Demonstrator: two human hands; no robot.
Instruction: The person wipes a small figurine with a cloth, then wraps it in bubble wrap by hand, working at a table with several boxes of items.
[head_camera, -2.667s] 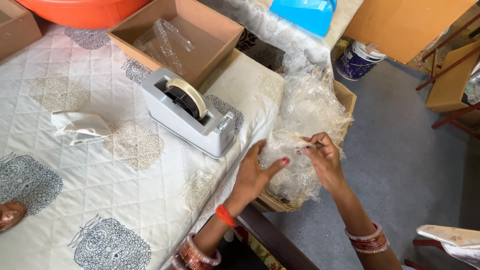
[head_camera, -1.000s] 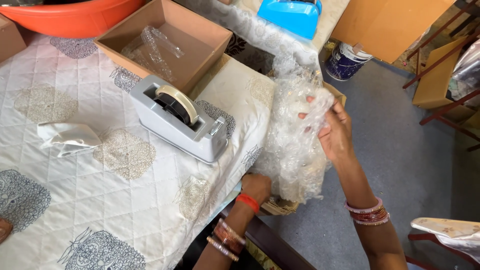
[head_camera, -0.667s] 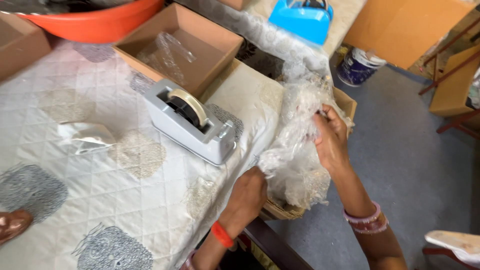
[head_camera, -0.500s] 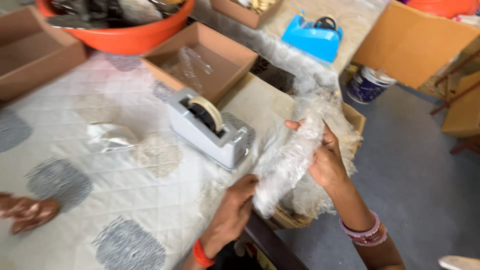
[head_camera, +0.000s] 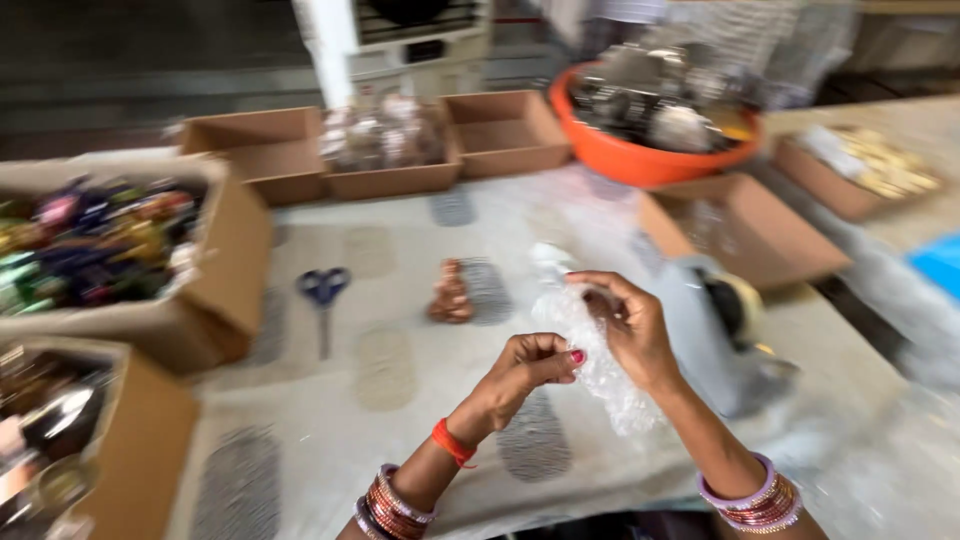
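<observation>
here both hands are up over the table (head_camera: 400, 400), which is covered with a pale quilted cloth with grey patterned patches. between them is a piece of bubble wrap (head_camera: 595, 350) — clear, crinkled plastic, soft and shapeless, hanging down a little below the hands. the right hand (head_camera: 632, 330) grasps the upper part of the wrap, its fingers curled around the plastic. the left hand (head_camera: 530, 365) is closed with bent fingers and pinches the wrap at its left edge, so the wrap lies between the two hands and touches both. both wrists carry bangles, and the left one also has an orange band.

the picture is blurred from movement, so small details are not clear. just right of the right hand stands a grey tape dispenser (head_camera: 720, 335), heavy and blocky, with a roll on top. on the cloth behind the hands lies a small brown figure (head_camera: 450, 292), and further left a pair of scissors (head_camera: 322, 300) with dark blue handles. open cardboard boxes (head_camera: 250, 150) stand around the table edges — some hold shiny coloured things. at the back there is a round orange plastic tub (head_camera: 640, 150) full of grey objects.
</observation>
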